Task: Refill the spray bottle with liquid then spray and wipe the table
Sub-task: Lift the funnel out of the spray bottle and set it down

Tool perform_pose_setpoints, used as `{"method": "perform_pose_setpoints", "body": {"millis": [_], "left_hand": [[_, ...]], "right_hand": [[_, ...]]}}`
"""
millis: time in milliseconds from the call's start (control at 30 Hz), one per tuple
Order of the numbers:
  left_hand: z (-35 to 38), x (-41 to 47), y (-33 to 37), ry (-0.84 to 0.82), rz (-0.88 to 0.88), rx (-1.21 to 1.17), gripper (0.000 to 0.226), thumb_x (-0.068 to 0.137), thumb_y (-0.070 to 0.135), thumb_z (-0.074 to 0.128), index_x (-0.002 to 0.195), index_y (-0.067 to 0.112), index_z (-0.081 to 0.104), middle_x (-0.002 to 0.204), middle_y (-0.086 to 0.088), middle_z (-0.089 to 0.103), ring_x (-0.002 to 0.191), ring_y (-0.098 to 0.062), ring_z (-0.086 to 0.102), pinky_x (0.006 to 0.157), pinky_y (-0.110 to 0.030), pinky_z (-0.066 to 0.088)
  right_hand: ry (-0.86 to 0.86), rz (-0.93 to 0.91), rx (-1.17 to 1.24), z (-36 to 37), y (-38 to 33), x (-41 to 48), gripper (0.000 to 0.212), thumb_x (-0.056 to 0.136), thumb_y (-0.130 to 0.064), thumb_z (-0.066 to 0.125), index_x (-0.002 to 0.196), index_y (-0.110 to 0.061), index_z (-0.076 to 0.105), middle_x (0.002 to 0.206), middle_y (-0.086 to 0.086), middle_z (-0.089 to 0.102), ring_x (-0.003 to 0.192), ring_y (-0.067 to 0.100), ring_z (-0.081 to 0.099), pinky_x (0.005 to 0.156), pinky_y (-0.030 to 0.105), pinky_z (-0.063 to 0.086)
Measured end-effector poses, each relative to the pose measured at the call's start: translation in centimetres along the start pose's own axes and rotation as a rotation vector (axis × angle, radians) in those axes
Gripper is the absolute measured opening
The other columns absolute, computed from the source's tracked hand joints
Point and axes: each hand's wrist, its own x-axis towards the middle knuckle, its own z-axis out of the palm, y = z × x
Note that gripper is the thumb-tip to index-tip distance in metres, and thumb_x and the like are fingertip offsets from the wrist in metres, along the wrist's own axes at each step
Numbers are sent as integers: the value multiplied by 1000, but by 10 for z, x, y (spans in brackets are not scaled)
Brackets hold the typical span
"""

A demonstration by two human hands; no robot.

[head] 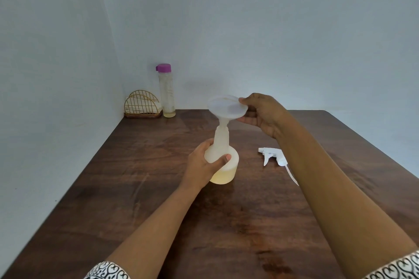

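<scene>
The left sleeve [106, 270] and right sleeve [395, 266] are white cloth printed with black curling scrollwork.

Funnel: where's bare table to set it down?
Widest bare patch: table left of the spray bottle, out to the wall-side edge. Also the far-right stretch behind the trigger head. Crowded: back-left corner, with the purple-capped bottle and wire holder; the trigger head's side of the spray bottle is tight.
</scene>
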Motion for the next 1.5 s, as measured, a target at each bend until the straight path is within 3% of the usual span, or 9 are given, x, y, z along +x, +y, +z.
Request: {"method": "perform_pose_setpoints", "body": {"millis": [133, 633, 767, 867, 967, 1100, 1200, 1367, 1500], "left_hand": [[0, 0, -1, -2, -4, 17, 66, 80, 46, 70, 137, 20, 47, 133, 3, 54, 114, -15, 51, 89, -29, 47], [-2, 0, -1, 0, -15, 40, 67, 80, 47, 69, 137, 20, 47, 133, 2, 53, 114, -14, 50, 88, -28, 46], [0, 0, -1, -4, -6, 27, 65, 80, 46, 70, 135, 21, 49, 132, 2, 55, 113, -14, 51, 88, -28, 46], [-1, 0, 0, 0, -8, 25, 65, 80, 46, 70, 135, 20, 48, 132, 2, 54, 111, -13, 50, 85, -25, 43], [-2, -1, 0, -8, -18, 24, 65, 80, 46, 70, 136, 21, 48, 133, 3, 54, 114, -14, 50, 88, -26, 44], [-4, -2, 2, -14, -12, 5, 65, 79, 45, 71, 135, 21, 48, 131, 4, 54, 112, -12, 50, 84, -24, 42], [-6, -2, 3, -34, -12, -1, 66, 78, 45, 72, 135, 22, 48, 130, 4, 54, 113, -14, 51, 85, -24, 42], [-10, 1, 3, -81, -57, 13, 73, 74, 49, 74, 137, 23, 45, 134, 2, 52, 115, -16, 50, 90, -31, 48], [-14, 7, -2, -136, -74, -38, 74, 73, 46, 77, 137, 25, 45, 135, 3, 50, 113, -12, 48, 82, -21, 45]], "right_hand": [[17, -83, 80, -5, -17, -1, 26, 92, -8, 56, 68, -11, 46, 82, 8, 61, 71, 18, 63, 59, 24, 59], [26, -24, 200, -6, -10, -1, 13, 92, -7, 55, 79, -8, 53, 82, 7, 62, 71, 16, 64, 58, 24, 59], [29, 12, 121, -5, -5, -3, 12, 92, -7, 54, 81, -7, 54, 86, 9, 62, 72, 17, 65, 59, 25, 60], [31, 12, 210, -2, -3, -3, 11, 93, -7, 54, 81, -7, 55, 78, 6, 64, 63, 13, 67, 55, 24, 58], [40, 19, 115, -1, -1, -6, 12, 93, -6, 54, 81, -7, 54, 83, 8, 61, 70, 17, 64, 59, 24, 60], [55, 6, 212, -1, -3, -7, 9, 93, -8, 54, 84, -7, 56, 81, 7, 62, 68, 15, 65, 60, 24, 60], [55, 32, 92, 2, -1, -10, 10, 93, -8, 55, 83, -7, 55, 86, 8, 61, 74, 18, 63, 61, 25, 60], [112, 10, 275, 2, -12, -10, 10, 93, -7, 55, 83, -7, 55, 85, 8, 59, 72, 18, 63, 57, 25, 59], [116, -7, 254, 6, -20, 1, 18, 94, -9, 54, 77, -8, 52, 84, 7, 58, 75, 19, 61, 62, 28, 60]]}}
